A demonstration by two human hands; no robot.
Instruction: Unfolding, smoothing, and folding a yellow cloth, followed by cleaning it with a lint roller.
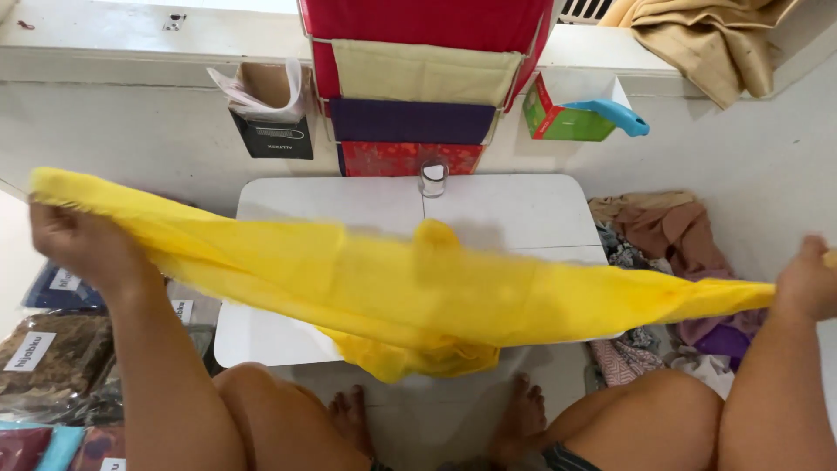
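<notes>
Your left hand (74, 240) and right hand (806, 279) each grip an end of the yellow cloth (410, 292), stretched over the bench (514, 209); no fold made yet.

Plain yellow cloth (410, 292), white table (514, 214)

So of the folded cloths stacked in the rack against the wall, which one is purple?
The purple cloth is third from the top in the rack, below the beige one and above the patterned red one. A plain red cloth tops the stack.
</notes>
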